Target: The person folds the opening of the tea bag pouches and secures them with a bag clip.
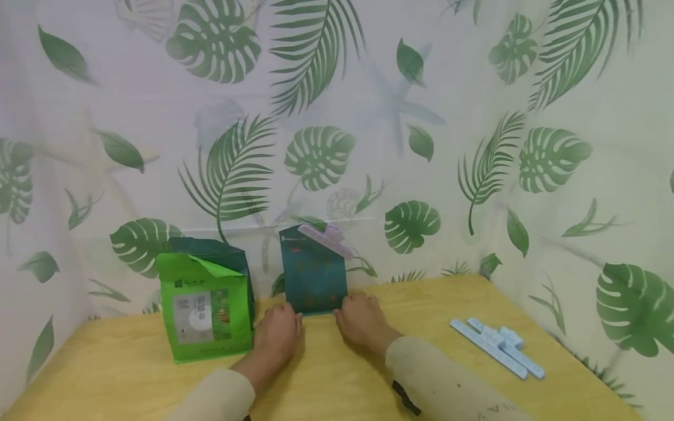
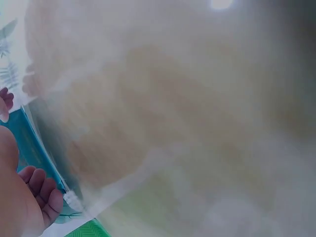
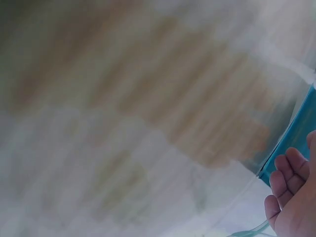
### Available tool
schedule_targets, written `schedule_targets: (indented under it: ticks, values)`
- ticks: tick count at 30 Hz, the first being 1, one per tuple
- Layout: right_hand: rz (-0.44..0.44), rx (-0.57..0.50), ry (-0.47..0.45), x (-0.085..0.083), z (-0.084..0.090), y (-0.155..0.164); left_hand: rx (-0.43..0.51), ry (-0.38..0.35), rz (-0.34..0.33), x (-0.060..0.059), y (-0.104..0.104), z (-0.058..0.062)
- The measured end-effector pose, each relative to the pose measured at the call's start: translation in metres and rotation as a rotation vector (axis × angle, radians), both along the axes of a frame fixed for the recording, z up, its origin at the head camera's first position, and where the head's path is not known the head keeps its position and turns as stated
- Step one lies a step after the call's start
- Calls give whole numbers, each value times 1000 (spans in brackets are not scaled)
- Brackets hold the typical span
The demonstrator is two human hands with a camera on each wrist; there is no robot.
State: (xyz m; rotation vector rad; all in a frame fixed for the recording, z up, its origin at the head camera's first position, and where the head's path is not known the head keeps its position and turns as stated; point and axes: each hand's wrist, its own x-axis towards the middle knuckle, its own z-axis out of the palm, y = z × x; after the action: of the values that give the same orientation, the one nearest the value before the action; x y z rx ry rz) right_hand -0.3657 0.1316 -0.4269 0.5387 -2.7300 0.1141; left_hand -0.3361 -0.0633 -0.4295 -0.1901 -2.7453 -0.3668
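Left hand [image 1: 277, 334] and right hand [image 1: 361, 318] flank the base of the upright teal pouch [image 1: 314, 275] on the desk [image 1: 337, 374] — fingers loosely curled, apparently touching rather than gripping it.

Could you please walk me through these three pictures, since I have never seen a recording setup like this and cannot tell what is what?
No machine here: a person works with two bare hands. The large picture comes from a camera worn on the head, looking down at a pale wooden table before a leaf-printed curtain. The two blurry pictures come from cameras on each wrist.

On the table a dark teal foil pouch stands upright, a lilac plastic sealing clip across its top. The left hand and right hand touch its lower corners; whether they grip it is unclear. To the left stands a bright green paper bag, its top folded open. To the right lie pale blue plastic clips.
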Motion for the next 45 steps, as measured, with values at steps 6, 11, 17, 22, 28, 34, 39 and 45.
schedule_targets:
  ticks: [6, 11, 17, 22, 28, 34, 39, 45]
  values:
    - [60, 16, -16, 11, -1, -10, -39, 20, -150, 26, -15, -3]
    - [72, 46, -17, 16, 0, -15, -69, 19, -193, 42, -29, -3]
    - [154, 109, 23, 23, 0, -22, -59, 27, -199, 51, -49, -4]
    - [216, 125, 44, 25, 1, -33, -82, 22, -193, 57, -66, -3]
    - [237, 133, 46, 27, 4, -49, -116, 32, -166, 63, -89, -1]
    - [239, 125, 36, 34, 8, -63, -113, 39, -144, 68, -111, 3]
    - [238, 128, 18, 39, 10, -72, -132, 12, -121, 70, -130, 5]
    - [243, 117, 9, 41, 10, -79, -136, 43, -89, 72, -151, 3]
